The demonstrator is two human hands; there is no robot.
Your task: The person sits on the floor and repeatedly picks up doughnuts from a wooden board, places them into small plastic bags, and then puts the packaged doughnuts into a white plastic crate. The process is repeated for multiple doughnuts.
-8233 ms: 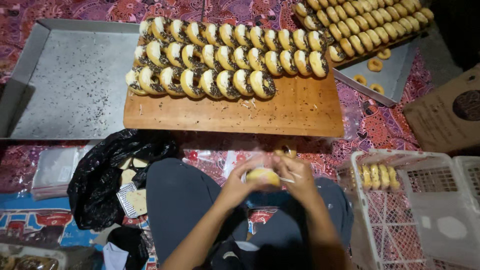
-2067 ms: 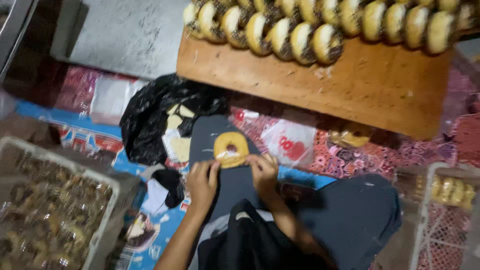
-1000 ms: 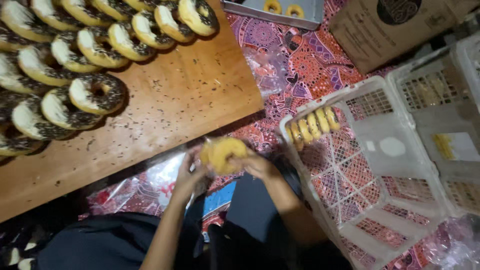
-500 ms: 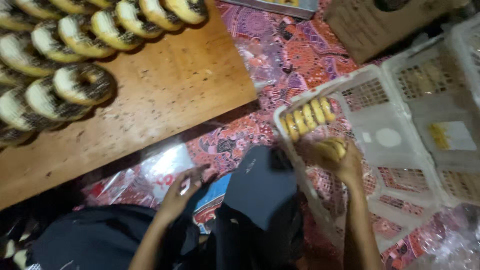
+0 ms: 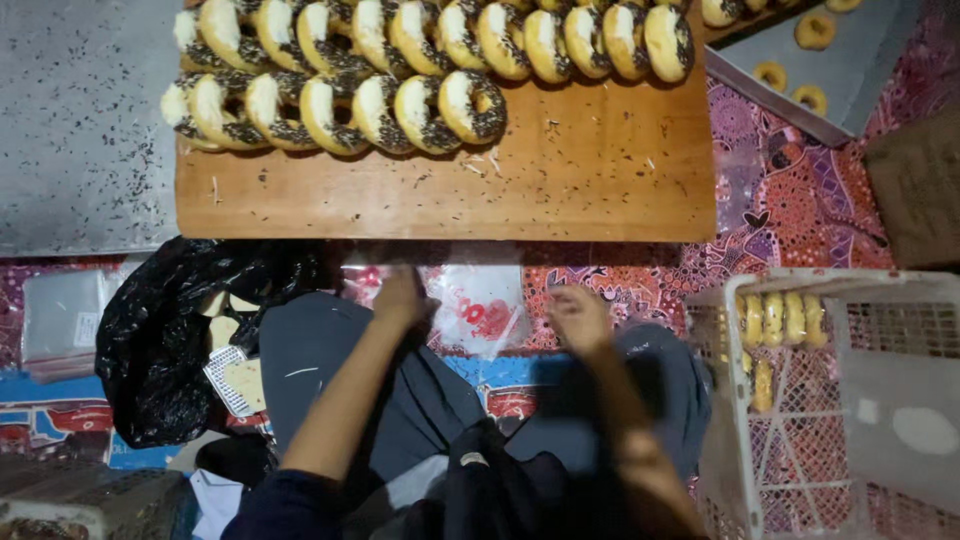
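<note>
My left hand (image 5: 398,298) rests at the edge of a clear plastic bag (image 5: 487,308) with a red mark, lying on the patterned mat in front of my knees. My right hand (image 5: 580,316) hovers just right of that bag, blurred, with nothing visible in it. A wooden board (image 5: 560,190) beyond carries rows of chocolate-sprinkled doughnuts (image 5: 400,70) standing on edge. A white plastic crate (image 5: 800,290) at my right holds a few wrapped yellow doughnuts (image 5: 780,318).
A grey metal tray (image 5: 70,130) lies left of the board. Another tray (image 5: 850,70) with small doughnuts sits at the top right, by a cardboard box (image 5: 915,190). A black plastic bag (image 5: 165,330) and a stack of clear bags (image 5: 55,320) lie at my left.
My right hand has put the wrapped doughnut into the white crate and come back to the middle. My left hand has moved up to the clear bag.
</note>
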